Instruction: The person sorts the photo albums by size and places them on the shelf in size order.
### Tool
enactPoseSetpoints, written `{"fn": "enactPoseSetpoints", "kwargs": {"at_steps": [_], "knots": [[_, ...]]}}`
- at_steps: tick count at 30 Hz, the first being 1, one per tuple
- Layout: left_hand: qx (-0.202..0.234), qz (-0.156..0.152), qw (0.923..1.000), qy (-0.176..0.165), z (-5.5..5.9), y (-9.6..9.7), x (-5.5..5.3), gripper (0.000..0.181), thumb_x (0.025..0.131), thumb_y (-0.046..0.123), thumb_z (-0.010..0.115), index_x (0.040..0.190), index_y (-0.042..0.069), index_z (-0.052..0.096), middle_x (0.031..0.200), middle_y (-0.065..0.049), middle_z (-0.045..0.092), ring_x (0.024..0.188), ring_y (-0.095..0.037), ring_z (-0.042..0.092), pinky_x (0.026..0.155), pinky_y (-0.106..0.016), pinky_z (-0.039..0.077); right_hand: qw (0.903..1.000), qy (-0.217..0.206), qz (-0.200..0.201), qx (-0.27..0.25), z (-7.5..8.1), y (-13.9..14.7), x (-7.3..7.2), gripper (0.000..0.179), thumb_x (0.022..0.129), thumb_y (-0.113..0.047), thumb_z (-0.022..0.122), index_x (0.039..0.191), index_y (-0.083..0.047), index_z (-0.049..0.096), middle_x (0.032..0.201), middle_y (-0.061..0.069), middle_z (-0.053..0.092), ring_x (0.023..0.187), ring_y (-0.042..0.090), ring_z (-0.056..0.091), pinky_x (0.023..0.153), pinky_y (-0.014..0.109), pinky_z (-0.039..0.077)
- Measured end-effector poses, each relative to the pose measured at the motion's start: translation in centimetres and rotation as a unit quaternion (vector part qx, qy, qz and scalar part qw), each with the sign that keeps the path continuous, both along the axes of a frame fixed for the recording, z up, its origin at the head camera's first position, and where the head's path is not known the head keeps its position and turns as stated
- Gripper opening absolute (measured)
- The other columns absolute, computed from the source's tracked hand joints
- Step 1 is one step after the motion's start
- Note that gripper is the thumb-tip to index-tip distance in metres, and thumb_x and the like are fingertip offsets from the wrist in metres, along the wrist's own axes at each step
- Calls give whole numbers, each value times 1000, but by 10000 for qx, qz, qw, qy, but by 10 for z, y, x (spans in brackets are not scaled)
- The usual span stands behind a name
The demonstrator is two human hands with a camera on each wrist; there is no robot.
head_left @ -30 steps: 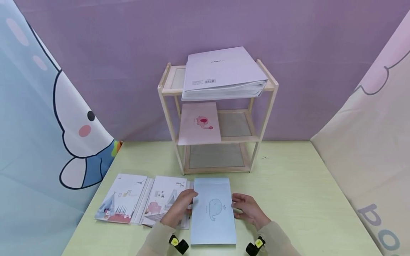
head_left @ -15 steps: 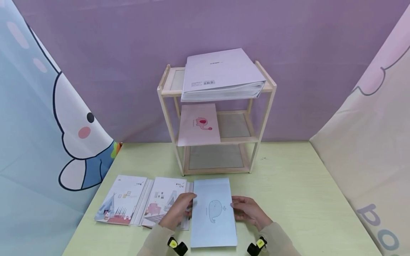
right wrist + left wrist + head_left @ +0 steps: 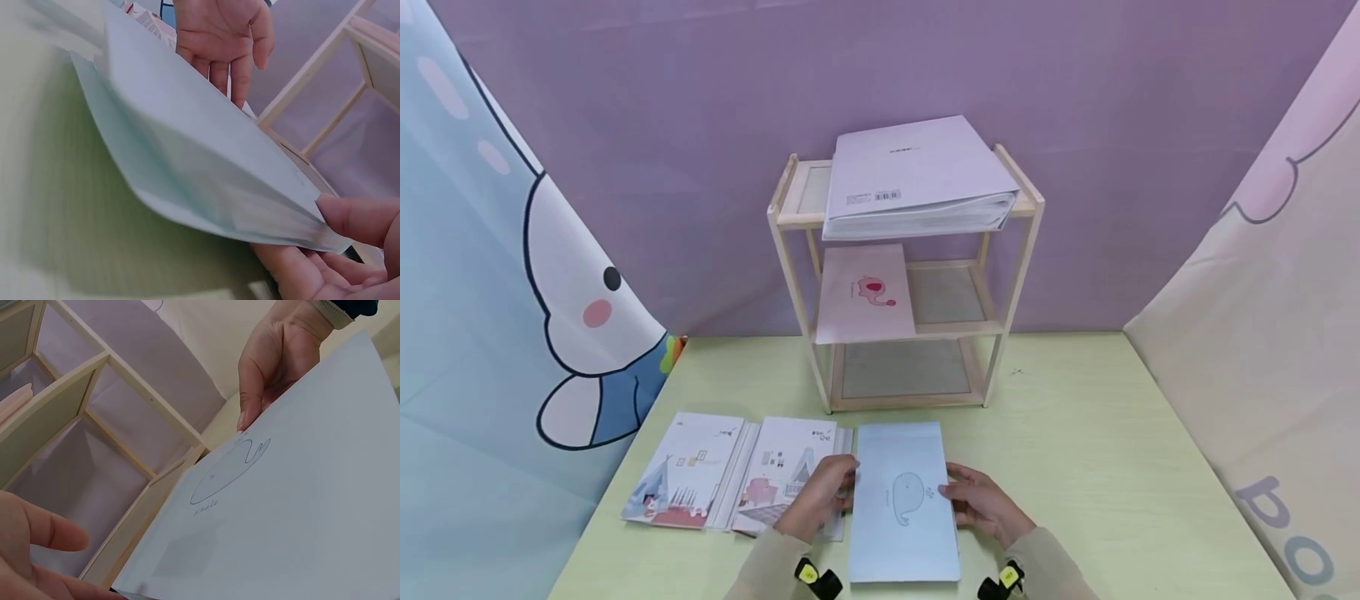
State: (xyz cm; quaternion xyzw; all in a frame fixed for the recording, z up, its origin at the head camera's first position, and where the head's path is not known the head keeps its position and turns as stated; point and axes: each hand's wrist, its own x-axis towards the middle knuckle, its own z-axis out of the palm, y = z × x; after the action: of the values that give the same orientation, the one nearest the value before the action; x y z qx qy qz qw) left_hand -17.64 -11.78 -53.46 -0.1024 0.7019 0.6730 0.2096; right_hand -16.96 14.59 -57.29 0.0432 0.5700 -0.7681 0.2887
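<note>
A light blue booklet (image 3: 904,533) with a whale drawing lies lengthwise in front of me, between both hands. My right hand (image 3: 985,504) pinches its right edge, thumb on the cover and fingers underneath. In the right wrist view, the booklet's (image 3: 187,137) near side bows up over the tabletop, its pages showing. My left hand (image 3: 822,496) is at the opposite edge with fingers fairly straight. From the left wrist, the left thumb (image 3: 59,530) stands away from the cover, and the fingers go out of sight at the booklet's lower edge.
Two white illustrated books (image 3: 688,467) lie side by side on the green table (image 3: 1097,467), left of the booklet. Behind stands a wooden three-tier rack (image 3: 1018,275). A thick white binder (image 3: 925,167) lies on its top, and a pink elephant booklet (image 3: 850,292) on its middle shelf.
The blue booklet has shifted slightly to the right and towards me, and the right hand has moved a little with it. The left hand stays at about the same place.
</note>
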Motion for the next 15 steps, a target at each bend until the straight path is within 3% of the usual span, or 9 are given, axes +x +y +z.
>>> {"fn": "enactPoseSetpoints", "kwargs": {"at_steps": [2, 6, 8, 13, 15], "knots": [[22, -41, 10000, 13, -1, 1, 1, 17, 94, 15, 43, 92, -1, 50, 85, -6, 47, 75, -17, 43, 58, -25, 42, 10000, -12, -31, 7, -2, 0, 0, 68, 90, -1, 57, 144, 9, 18, 101, 12, 65, 84, 21, 66, 75, 40, 56], [-84, -120, 9999, 62, -2, 2, 2, 33, 95, 15, 42, 117, -9, 50, 93, -9, 50, 80, -18, 46, 62, -27, 44, 10000, 24, -65, 21, -4, 1, 0, 65, 90, -1, 56, 143, 9, 20, 101, 10, 66, 82, 20, 66, 73, 38, 56], [-68, -127, 9999, 90, -2, 3, 2, 38, 95, 13, 42, 123, -11, 47, 95, -10, 51, 81, -18, 46, 63, -27, 45, 10000, 20, -95, -13, -6, 1, 0, 64, 90, 0, 55, 143, 8, 20, 101, 10, 67, 82, 20, 66, 72, 36, 56], [-94, -262, 9993, 250, -5, 5, -2, 33, 88, 1, 41, 115, -13, 53, 97, -16, 58, 76, -17, 49, 60, -26, 44, 9996, -38, -233, -119, -8, 0, 1, 61, 89, 2, 55, 141, 7, 22, 99, 7, 68, 80, 19, 66, 68, 34, 56], [-199, -337, 9988, 306, -6, 5, -3, 39, 87, -1, 40, 122, -12, 52, 106, -19, 58, 80, -18, 51, 60, -26, 44, 9994, -49, -300, -160, -7, -1, 1, 59, 88, 3, 54, 139, 5, 24, 98, 6, 68, 79, 18, 66, 68, 34, 57]]}}
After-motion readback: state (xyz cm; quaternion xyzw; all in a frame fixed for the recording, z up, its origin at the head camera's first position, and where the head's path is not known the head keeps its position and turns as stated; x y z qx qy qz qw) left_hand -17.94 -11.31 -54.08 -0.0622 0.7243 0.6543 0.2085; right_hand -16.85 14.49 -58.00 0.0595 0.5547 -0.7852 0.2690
